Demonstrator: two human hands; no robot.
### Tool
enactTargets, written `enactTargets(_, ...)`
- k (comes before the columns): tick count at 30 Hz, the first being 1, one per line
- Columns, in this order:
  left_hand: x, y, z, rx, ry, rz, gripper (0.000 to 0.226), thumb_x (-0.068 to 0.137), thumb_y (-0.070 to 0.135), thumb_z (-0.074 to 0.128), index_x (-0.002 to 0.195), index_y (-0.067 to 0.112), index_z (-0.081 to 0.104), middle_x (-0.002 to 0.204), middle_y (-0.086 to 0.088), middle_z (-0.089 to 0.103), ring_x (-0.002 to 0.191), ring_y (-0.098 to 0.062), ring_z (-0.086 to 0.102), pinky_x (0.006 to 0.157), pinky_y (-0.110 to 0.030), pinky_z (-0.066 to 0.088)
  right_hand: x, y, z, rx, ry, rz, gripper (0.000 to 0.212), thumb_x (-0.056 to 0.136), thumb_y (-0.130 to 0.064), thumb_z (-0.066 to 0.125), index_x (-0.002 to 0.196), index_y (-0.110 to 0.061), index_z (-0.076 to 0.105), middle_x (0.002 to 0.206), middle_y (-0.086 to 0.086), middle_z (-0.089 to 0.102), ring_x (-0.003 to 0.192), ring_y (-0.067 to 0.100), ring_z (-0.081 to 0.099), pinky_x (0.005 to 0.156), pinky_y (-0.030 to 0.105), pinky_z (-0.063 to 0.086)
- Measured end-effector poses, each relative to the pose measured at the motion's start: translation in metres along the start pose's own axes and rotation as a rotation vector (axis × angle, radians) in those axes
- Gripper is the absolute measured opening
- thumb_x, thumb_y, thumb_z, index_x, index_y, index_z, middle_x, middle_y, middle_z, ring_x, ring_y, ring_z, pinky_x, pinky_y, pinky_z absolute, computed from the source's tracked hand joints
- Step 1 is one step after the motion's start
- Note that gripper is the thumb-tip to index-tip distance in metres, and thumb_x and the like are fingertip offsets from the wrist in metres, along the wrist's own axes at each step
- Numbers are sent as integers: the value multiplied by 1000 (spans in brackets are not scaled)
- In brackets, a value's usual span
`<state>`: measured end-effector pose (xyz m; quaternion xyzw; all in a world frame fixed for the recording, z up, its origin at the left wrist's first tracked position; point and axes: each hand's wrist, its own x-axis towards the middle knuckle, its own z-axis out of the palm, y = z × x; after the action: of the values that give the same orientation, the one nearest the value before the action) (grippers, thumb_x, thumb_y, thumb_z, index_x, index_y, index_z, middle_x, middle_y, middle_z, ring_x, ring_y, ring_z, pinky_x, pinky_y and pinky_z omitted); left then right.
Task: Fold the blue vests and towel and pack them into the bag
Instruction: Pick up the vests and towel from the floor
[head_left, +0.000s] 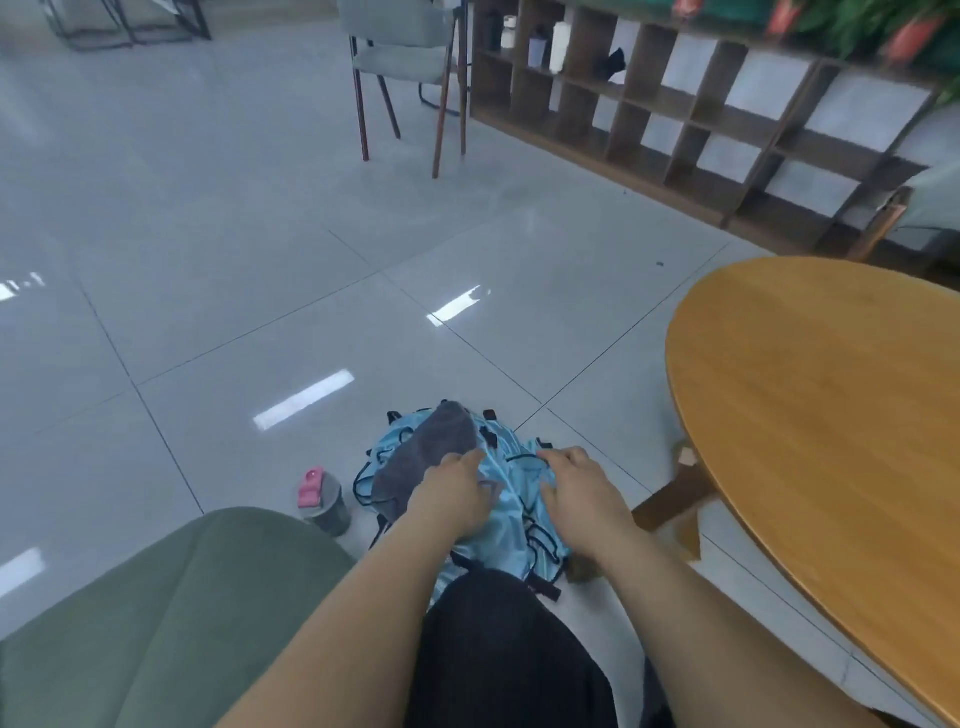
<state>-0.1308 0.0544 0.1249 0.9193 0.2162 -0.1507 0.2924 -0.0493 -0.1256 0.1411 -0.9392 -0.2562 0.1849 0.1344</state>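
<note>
At lower centre, the left hand (452, 499) and right hand (576, 486) both curl their fingers into the blue vests (511, 499), which lie heaped on the tiled floor (260, 312) just before the seated person. A grey towel (431, 457) lies on the heap, touching the left fingertips. The step in hand is judged to be gathering one vest for folding. Lift a single layer by matching edges, since the black trim (540, 535) may tangle. No bag is identifiable. Nearby stand a pink-lidded bottle (322, 501), left, and a round wooden table (831, 395), right.
</note>
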Motion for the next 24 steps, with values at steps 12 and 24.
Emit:
enactTargets(12,127,-104,47,146,-100,-148,76,104,51,52,166,41,8,176,-5,4,159,-40,8,124,-59,27,101,34,132,161,-313,269,77,107,-51,44,166,-34,-3,172,10,6,151,37,30,120,50,35)
enactTargets(24,248,-166,102,201,-133,-327,99,87,93,16,164,39,-15,176,0,-13,160,-42,-9,121,-74,11,204,74,219,527,-351,641,111,91,-75,55,166,-24,-10,174,14,-2,159,34,12,124,51,22)
